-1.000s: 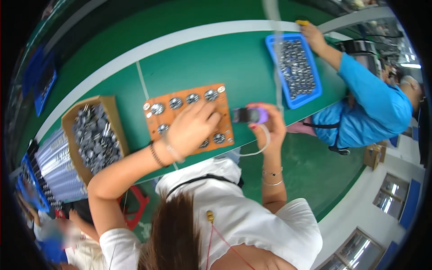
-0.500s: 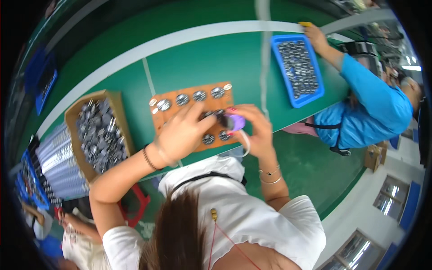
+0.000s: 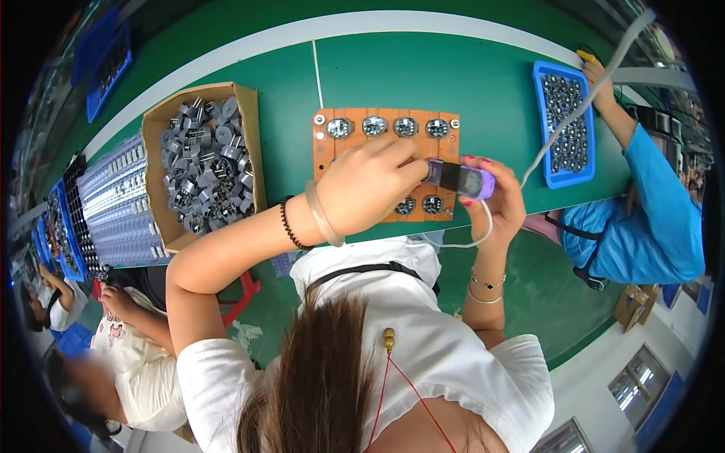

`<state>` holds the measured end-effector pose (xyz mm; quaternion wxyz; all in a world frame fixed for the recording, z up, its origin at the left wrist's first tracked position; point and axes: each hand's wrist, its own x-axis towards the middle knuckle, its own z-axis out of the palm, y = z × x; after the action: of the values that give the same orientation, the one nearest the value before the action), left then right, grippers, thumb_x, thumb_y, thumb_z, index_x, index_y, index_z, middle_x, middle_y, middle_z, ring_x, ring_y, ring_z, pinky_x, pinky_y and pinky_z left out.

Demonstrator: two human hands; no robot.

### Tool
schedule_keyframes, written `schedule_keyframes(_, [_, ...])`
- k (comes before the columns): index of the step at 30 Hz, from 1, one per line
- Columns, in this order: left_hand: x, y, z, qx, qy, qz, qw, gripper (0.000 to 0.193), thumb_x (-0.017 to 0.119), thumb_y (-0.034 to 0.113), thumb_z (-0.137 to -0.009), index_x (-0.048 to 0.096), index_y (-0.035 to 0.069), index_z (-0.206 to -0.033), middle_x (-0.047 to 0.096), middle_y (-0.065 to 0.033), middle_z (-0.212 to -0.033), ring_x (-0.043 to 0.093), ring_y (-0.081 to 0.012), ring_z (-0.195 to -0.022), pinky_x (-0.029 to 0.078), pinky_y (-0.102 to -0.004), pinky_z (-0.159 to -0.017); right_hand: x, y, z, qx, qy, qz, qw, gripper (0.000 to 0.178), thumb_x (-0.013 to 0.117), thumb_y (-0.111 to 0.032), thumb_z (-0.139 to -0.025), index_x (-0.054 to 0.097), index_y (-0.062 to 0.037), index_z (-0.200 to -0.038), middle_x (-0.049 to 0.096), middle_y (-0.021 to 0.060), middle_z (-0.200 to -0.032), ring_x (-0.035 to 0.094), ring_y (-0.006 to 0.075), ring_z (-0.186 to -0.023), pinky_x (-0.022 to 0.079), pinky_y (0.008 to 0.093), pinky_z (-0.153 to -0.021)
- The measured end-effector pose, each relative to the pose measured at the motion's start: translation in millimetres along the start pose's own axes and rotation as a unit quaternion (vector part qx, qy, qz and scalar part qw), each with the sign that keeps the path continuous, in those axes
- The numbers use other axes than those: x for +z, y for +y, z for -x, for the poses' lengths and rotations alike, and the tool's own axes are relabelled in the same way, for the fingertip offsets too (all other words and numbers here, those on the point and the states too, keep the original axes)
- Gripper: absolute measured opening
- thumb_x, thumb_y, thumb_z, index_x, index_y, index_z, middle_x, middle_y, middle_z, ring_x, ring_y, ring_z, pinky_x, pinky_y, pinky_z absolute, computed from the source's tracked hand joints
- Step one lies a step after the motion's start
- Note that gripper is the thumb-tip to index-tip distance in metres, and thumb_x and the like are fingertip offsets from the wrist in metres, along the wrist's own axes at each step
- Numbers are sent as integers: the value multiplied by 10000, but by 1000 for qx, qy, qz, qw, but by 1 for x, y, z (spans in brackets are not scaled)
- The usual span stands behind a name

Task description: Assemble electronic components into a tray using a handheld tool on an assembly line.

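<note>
An orange board (image 3: 325, 143) with rows of round metal parts lies on the green table (image 3: 453, 75). My left hand (image 3: 370, 189) lies on the board's middle with its fingers bent, the fingertips meeting the front end of a purple hand tool (image 3: 464, 180). Whatever is under those fingers is hidden. My right hand (image 3: 495, 208) grips the tool's back end at the board's right edge. A white cable (image 3: 574, 121) runs from the tool up to the right. A bangle and a dark bead bracelet sit on my left wrist.
A cardboard box (image 3: 155, 124) of grey round parts stands left of the board, with trays of small parts (image 3: 121, 196) beyond it. At the right, a person in a blue top (image 3: 649, 219) reaches over a blue tray (image 3: 540, 75) of metal parts. Another person (image 3: 136, 355) sits lower left.
My right hand has brought the purple tool in from the right onto the board. My left hand has slid down the board to meet its tip.
</note>
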<state>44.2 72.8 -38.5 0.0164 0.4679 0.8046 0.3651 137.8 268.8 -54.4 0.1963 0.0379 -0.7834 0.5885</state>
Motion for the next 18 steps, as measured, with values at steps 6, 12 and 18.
schedule_keyframes(6, [12, -12, 7, 23, -21, -86, 996, 132, 594, 69, -697, 577, 62, -828, 565, -56, -872, 571, -223, -853, 508, -329, -716, -6, -2, 2, 2, 50, -34, 998, 472, 757, -162, -789, 529, 20, -1160, 612, 173, -1085, 609, 290, -1025, 482, 400, -912])
schedule_keyframes(12, [-5, -18, 18, 0, -51, -131, 990, 204, 709, 123, -672, 586, 56, -821, 570, -54, -933, 563, -239, -901, 487, -342, -751, -8, -1, 1, -24, -3, -1, 1000, 472, 759, -159, -783, 530, 23, -1154, 613, 179, -1079, 604, 286, -1018, 484, 390, -900])
schedule_keyframes(18, [-4, -18, 26, -3, -55, -138, 989, 156, 648, 87, -681, 602, 56, -826, 552, -70, -912, 581, -240, -882, 508, -353, -697, 5, -3, -8, -69, -60, 27, 995, 459, 766, -101, -754, 544, 24, -1136, 620, 173, -1080, 592, 280, -1022, 480, 373, -882])
